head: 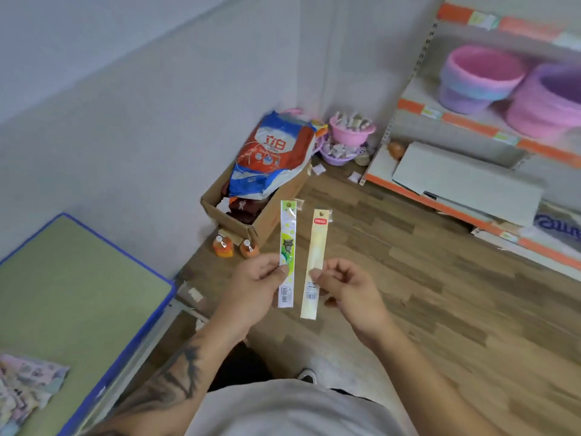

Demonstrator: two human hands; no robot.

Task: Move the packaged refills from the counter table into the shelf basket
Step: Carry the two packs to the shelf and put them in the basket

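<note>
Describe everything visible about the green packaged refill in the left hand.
The green packaged refill is a long, narrow, flat strip in glossy clear plastic wrap. Its upper part is printed lime green with a small cartoon figure near the middle; the lower end is white with a barcode. A small hang hole sits at the top. It stands nearly upright in the air above the wooden floor, apart from the yellow refill beside it. The left hand pinches its lower half between thumb and fingers; nothing else touches it.
</note>
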